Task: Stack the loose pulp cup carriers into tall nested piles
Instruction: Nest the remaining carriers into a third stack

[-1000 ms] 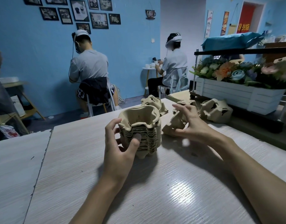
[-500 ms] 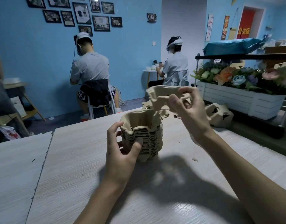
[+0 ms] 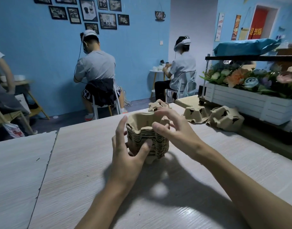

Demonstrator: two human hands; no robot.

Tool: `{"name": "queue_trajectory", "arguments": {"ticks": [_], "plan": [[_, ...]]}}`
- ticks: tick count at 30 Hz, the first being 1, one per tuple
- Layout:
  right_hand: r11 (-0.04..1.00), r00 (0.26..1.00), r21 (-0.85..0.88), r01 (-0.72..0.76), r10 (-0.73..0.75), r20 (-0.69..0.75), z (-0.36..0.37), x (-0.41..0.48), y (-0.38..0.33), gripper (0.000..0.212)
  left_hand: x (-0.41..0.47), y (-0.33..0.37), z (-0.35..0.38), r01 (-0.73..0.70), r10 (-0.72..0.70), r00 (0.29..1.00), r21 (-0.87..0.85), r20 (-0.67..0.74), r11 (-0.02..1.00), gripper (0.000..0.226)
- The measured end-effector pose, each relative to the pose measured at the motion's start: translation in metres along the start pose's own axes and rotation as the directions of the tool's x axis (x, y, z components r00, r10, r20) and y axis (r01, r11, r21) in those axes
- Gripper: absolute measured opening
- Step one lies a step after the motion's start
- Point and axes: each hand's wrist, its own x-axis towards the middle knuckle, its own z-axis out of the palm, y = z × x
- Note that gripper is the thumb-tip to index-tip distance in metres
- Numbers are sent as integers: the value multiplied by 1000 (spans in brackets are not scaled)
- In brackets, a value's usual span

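Note:
A nested stack of brown pulp cup carriers (image 3: 147,139) stands on the pale wooden table (image 3: 79,162). My left hand (image 3: 128,152) grips its near left side, thumb pressed on the front. My right hand (image 3: 173,129) hovers over the stack's top right with fingers spread, its thumb touching the rim of the top carrier, which sits in the stack. Loose carriers lie behind: one (image 3: 156,104) just past the stack, partly hidden by my fingers, and two (image 3: 195,114) (image 3: 224,118) upside down at the right.
A white planter box with flowers (image 3: 251,103) stands on a wheeled rack at the right, close to the loose carriers. A seam (image 3: 49,162) splits the table at the left. Two seated people with headsets (image 3: 97,70) work at the blue wall beyond the table.
My right hand picked up a loose carrier from the right, lifted it over the stack and set it on top; its fingers have spread apart. My left hand kept hold of the stack.

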Motion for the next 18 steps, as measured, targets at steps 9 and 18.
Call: {"name": "queue_trajectory", "arguments": {"ticks": [9, 18], "plan": [[953, 943, -84, -290, 270, -195, -19, 38, 58, 37, 7, -6, -8, -8, 15, 993, 62, -114, 998, 57], [880, 900, -205, -429, 396, -183, -14, 84, 85, 42, 13, -23, -12, 22, -19, 997, 44, -74, 999, 66]]}}
